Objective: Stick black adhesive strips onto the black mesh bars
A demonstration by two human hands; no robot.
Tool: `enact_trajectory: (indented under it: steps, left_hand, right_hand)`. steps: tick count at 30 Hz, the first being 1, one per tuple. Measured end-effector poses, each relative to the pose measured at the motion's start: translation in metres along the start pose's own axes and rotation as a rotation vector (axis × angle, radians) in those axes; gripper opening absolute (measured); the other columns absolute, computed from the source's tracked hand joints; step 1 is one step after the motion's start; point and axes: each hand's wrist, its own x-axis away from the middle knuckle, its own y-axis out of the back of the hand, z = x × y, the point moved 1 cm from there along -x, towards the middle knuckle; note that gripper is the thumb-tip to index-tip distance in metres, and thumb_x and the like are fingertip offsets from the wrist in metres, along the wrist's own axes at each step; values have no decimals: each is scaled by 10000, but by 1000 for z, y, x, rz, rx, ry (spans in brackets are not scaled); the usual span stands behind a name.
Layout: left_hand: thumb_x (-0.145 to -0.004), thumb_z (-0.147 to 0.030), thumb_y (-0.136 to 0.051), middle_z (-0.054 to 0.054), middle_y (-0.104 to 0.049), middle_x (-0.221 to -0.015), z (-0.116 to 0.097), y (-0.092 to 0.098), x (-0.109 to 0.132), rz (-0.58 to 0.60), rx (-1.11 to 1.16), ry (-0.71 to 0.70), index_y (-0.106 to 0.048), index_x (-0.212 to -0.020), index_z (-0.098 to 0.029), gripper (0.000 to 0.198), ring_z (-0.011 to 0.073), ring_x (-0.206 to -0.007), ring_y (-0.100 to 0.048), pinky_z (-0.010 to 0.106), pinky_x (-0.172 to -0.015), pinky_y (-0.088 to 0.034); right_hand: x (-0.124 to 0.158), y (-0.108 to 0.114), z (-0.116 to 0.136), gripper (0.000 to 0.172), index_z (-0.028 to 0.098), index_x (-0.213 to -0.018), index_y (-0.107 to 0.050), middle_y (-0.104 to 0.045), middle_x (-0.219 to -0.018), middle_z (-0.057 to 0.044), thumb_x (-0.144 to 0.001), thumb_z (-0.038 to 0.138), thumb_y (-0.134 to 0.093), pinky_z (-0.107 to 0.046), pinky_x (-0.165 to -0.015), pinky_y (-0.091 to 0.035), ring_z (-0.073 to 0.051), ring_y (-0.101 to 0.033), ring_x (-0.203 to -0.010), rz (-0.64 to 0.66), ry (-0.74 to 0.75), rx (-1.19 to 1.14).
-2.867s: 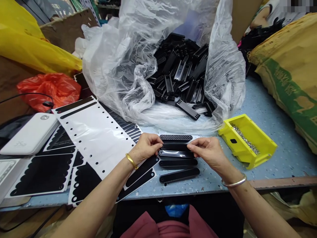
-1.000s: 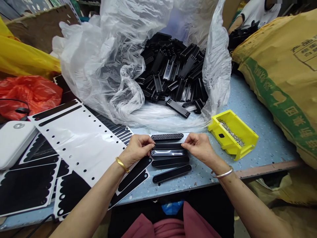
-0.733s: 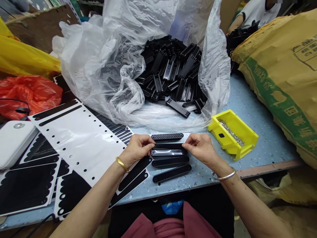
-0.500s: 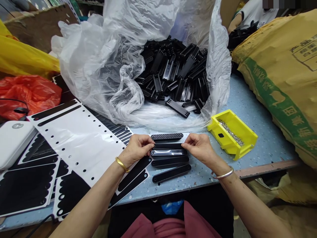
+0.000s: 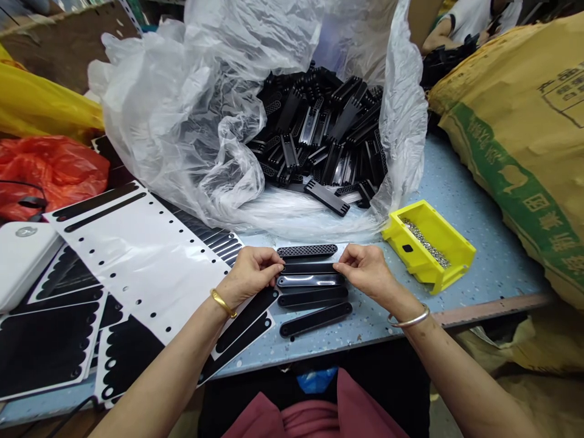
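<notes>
Several black strips lie in a column on the blue speckled table. My left hand [image 5: 256, 272] pinches the left end of a thin black strip [image 5: 308, 267], and my right hand [image 5: 365, 266] pinches its right end. Just above is a strip with a lattice face [image 5: 307, 250]. Below the held one lie a glossy strip [image 5: 311, 280], another black strip [image 5: 312, 297] and a slightly tilted one [image 5: 316, 320]. Whether the thin strip rests on a part beneath is hard to tell.
A clear plastic bag [image 5: 182, 134] of black parts [image 5: 326, 134] stands behind. Yellow bin [image 5: 429, 246] with small metal pieces and a large yellow sack [image 5: 524, 152] are right. Sticker sheets [image 5: 150, 255], white device [image 5: 27, 261] and red bag [image 5: 50, 173] are left. A person sits back right.
Both hands keep nearly the same grip on the thin strip. The view has shifted slightly, and the person at the back right has moved an arm.
</notes>
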Motion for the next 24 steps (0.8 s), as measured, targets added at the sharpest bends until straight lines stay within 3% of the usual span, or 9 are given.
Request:
enact_trajectory:
  steps: [13,24]
  left_hand:
    - [-620,-199,-681,-27,-564,-458,6,0,-1,-7,14,-14,-650,-645,-124,85,79,-395,-514,176,-411,-405]
    - [-623,-223,-665,-27,-558,-447,-2,0,1,-6,-22,-3,-648,-650,-115,113,78,-394,-512,171,-406,-399]
  right_hand:
    - [3,3,6,185,201,-485,-578,-596,-485,6,-642,189,-674,-243,-444,-352,-122,-483,-456,-2,-26,1]
    - [3,0,-1,171,178,-501,-584,-582,-475,19,-650,147,-664,-214,-426,-340,-99,-460,-442,3,1,-15]
